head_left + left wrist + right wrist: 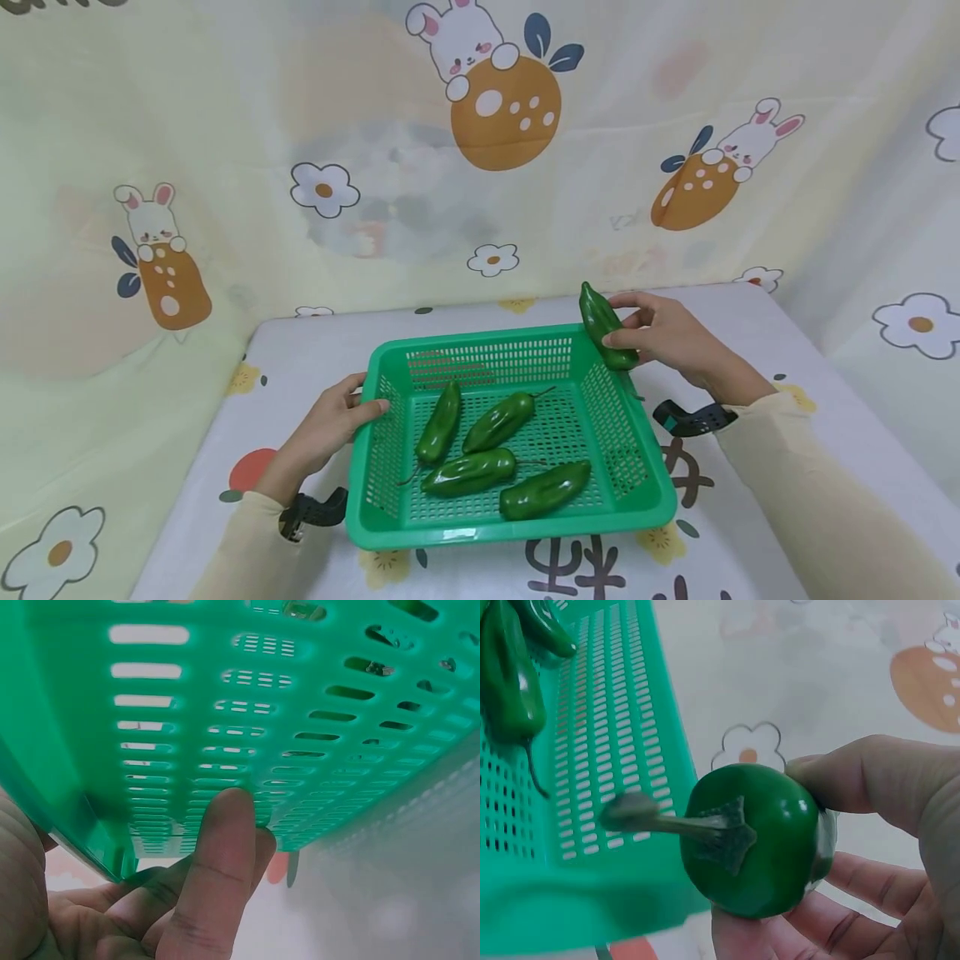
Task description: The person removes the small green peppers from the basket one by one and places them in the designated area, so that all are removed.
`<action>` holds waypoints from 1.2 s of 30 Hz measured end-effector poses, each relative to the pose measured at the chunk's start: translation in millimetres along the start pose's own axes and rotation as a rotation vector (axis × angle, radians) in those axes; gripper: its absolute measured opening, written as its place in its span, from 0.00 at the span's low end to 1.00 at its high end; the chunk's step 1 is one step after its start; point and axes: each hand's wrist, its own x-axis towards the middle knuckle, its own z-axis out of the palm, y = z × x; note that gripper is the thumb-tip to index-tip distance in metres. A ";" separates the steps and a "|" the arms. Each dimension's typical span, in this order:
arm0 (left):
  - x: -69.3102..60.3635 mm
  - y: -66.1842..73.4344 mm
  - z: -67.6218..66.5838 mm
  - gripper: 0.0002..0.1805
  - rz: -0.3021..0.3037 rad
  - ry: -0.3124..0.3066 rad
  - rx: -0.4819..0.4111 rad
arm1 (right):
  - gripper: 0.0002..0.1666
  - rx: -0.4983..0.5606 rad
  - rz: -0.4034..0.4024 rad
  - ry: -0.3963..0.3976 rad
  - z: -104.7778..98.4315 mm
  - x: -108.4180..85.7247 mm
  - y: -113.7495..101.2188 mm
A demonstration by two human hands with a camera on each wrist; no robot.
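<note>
A green plastic basket (513, 529) with slotted walls stands on the table, several green peppers (546, 490) lying on its floor. My left hand (330, 425) grips its left side, thumb over the rim; in the left wrist view the fingers (217, 877) press the slotted wall from outside. Above the basket's back right corner, my right hand (667, 337) pinches another green pepper (603, 327) between thumb and fingers. Seen from the right wrist, that pepper (754, 840) points its stem end at the camera, beside the basket's wall.
A printed white cloth (300, 350) with flowers and lettering covers the table. Behind it hangs a pale curtain (390, 83) with rabbits and flowers. Each wrist wears a black band, such as the right wristband (693, 418).
</note>
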 end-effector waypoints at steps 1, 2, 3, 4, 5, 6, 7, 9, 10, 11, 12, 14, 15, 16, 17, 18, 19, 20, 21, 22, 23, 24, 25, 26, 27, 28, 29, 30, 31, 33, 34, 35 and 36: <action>-0.1 0.3 0.1 0.37 0.002 -0.001 0.000 | 0.39 -0.004 0.005 0.005 -1.9 0.1 2.4; -0.1 0.6 0.0 0.37 0.002 -0.001 0.002 | 0.39 -0.006 0.009 0.010 -3.8 0.3 4.8; 0.2 0.7 -0.2 0.36 0.002 0.000 0.005 | 0.40 -0.007 0.015 0.015 -5.7 0.5 7.4; 0.1 0.9 -0.2 0.37 0.004 0.000 0.008 | 0.40 -0.006 0.021 0.020 -7.4 0.6 10.0; 0.0 1.1 0.0 0.37 0.007 0.000 0.009 | 0.40 -0.004 0.026 0.023 -9.1 0.6 12.5; -0.1 1.2 -0.1 0.37 0.007 0.000 0.010 | 0.40 -0.001 0.032 0.026 -10.6 0.6 14.7; -0.2 1.3 -0.1 0.37 0.008 0.001 0.011 | 0.40 0.001 0.039 0.028 -11.9 0.6 16.9; -0.4 1.5 -0.4 0.37 0.008 0.001 0.011 | 0.40 0.007 0.053 0.031 -14.1 0.5 20.3; -0.8 1.5 -0.3 0.37 0.008 0.001 0.010 | 0.40 0.010 0.062 0.032 -14.9 0.4 21.6; -1.1 1.7 -0.4 0.37 0.009 0.000 0.007 | 0.40 0.012 0.071 0.033 -15.6 0.6 23.4; -1.4 1.9 -0.5 0.37 0.008 0.000 0.005 | 0.40 0.014 0.080 0.034 -16.1 0.8 25.1; -1.3 1.6 -0.9 0.37 0.008 -0.001 0.002 | 0.40 0.020 0.098 0.036 -17.2 1.8 29.9; -1.2 1.2 -1.1 0.37 0.010 -0.001 0.003 | 0.41 0.022 0.109 0.037 -17.6 2.5 32.5; -1.0 0.6 -1.1 0.37 0.011 -0.001 0.002 | 0.41 0.022 0.119 0.036 -17.9 3.3 35.4; -0.7 -0.1 -1.4 0.37 0.011 -0.002 0.002 | 0.41 0.021 0.126 0.036 -18.5 4.1 38.8; -0.3 -0.8 -1.5 0.37 0.007 0.001 0.002 | 0.42 0.020 0.135 0.036 -19.0 4.6 41.7; 0.1 -1.6 -1.8 0.36 0.006 0.000 0.005 | 0.42 0.019 0.144 0.035 -19.6 5.3 44.8; 0.3 -2.2 -1.7 0.36 0.002 0.003 0.006 | 0.42 0.020 0.153 0.035 -19.8 5.9 47.2; 0.4 -2.7 -1.6 0.36 -0.001 0.004 0.008 | 0.43 0.020 0.161 0.035 -20.3 6.3 49.8; 0.6 -3.0 -1.5 0.35 -0.006 0.007 0.009 | 0.44 0.021 0.166 0.034 -20.7 6.7 52.5; 0.7 -3.1 -1.5 0.35 -0.011 0.010 0.010 | 0.44 0.021 0.174 0.033 -20.7 7.2 54.8; 0.8 -3.2 -1.4 0.35 -0.013 0.012 0.011 | 0.44 0.024 0.183 0.033 -20.4 7.6 56.6; 0.9 -3.3 -1.4 0.34 -0.013 0.012 0.012 | 0.44 0.028 0.191 0.032 -20.1 8.1 58.5; 0.8 -3.1 -1.4 0.34 -0.011 0.012 0.012 | 0.44 0.031 0.198 0.032 -19.6 8.6 60.6; 0.8 -3.0 -1.5 0.34 -0.009 0.011 0.011 | 0.44 0.029 0.205 0.031 -19.5 8.9 63.3; 0.6 -2.8 -1.7 0.34 -0.004 0.009 0.010 | 0.45 0.029 0.214 0.030 -19.0 9.5 66.0; 0.4 -2.4 -1.8 0.34 0.002 0.006 0.009 | 0.45 0.029 0.222 0.032 -18.6 10.1 68.9; 0.2 -2.2 -1.9 0.35 0.008 0.001 0.009 | 0.45 0.029 0.229 0.033 -18.2 10.9 72.2; 0.0 -1.8 -1.7 0.35 0.013 -0.001 0.009 | 0.45 0.028 0.235 0.035 -18.0 11.8 75.9; 0.1 -1.7 -1.2 0.35 0.010 0.000 0.005 | 0.45 0.022 0.246 0.039 -17.4 13.9 83.6; 0.3 -1.8 -0.9 0.35 0.009 0.001 0.005 | 0.45 0.020 0.252 0.041 -17.0 15.1 87.2; 0.7 -2.1 -0.3 0.34 0.005 0.003 0.005 | 0.46 0.019 0.258 0.041 -16.8 16.1 90.6; 0.8 -2.4 0.2 0.35 0.007 0.001 0.006 | 0.46 0.015 0.262 0.043 -16.7 17.1 94.0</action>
